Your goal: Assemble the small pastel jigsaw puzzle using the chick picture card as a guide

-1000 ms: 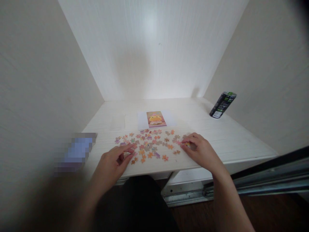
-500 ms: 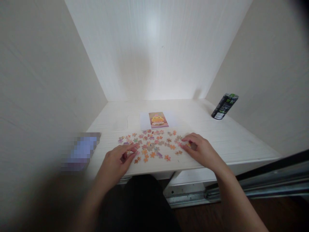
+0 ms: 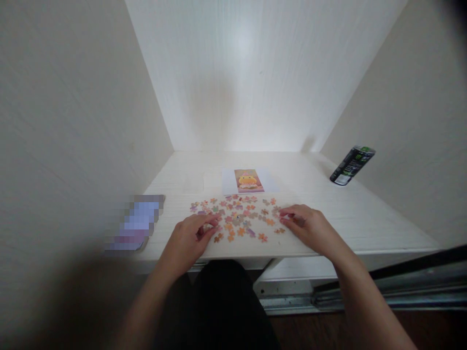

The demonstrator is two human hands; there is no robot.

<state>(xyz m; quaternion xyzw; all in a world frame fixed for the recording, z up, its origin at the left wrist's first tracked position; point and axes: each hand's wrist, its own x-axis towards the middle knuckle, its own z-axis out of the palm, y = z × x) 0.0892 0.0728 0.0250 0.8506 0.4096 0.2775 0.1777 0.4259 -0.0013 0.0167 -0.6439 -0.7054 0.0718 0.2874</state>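
Note:
Many small loose jigsaw puzzle pieces (image 3: 241, 232), in orange, pink, purple and grey, lie spread on the white tabletop. At the left edge of the spread, my left hand (image 3: 191, 237) has its thumb and fingers curled in a pinch on a puzzle piece (image 3: 219, 228), mostly covered by the fingertips. My right hand (image 3: 308, 224) pinches at the right edge, on another puzzle piece (image 3: 279, 214) largely hidden by the fingers. Behind the pieces lies a picture card (image 3: 248, 181) showing a yellow figure on a pinkish ground.
A dark drink can (image 3: 352, 166) stands at the back right. At the left edge lies a phone-like flat object (image 3: 140, 221), blurred out. Walls enclose the white table (image 3: 328, 238) at the back and both sides. My legs are under its front edge.
The whole view has shifted, so the table and its things appear farther right. My right hand has moved slightly relative to the pieces; my left hand stays by the left edge of the spread.

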